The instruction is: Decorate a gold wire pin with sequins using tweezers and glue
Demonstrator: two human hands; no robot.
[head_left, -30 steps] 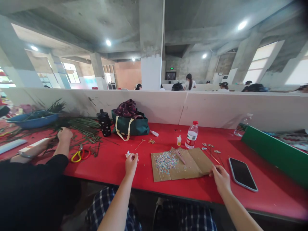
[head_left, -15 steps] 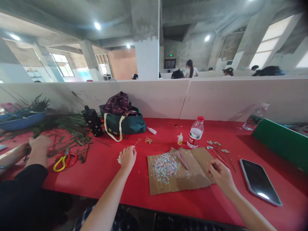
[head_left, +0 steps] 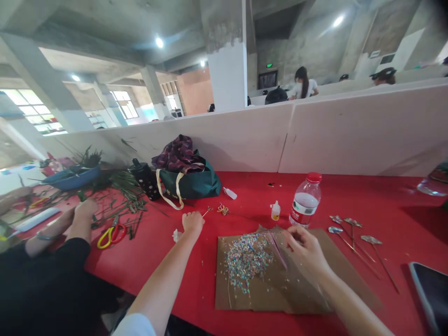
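One cardboard sheet (head_left: 266, 294), right hand (head_left: 304, 247) above it, left hand (head_left: 192, 223) beside its edge

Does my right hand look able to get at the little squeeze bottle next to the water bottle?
Probably yes. The right hand is over the cardboard, and the squeeze bottle stands just past its far edge, with only red table between. The water bottle stands to one side, leaving the way free.
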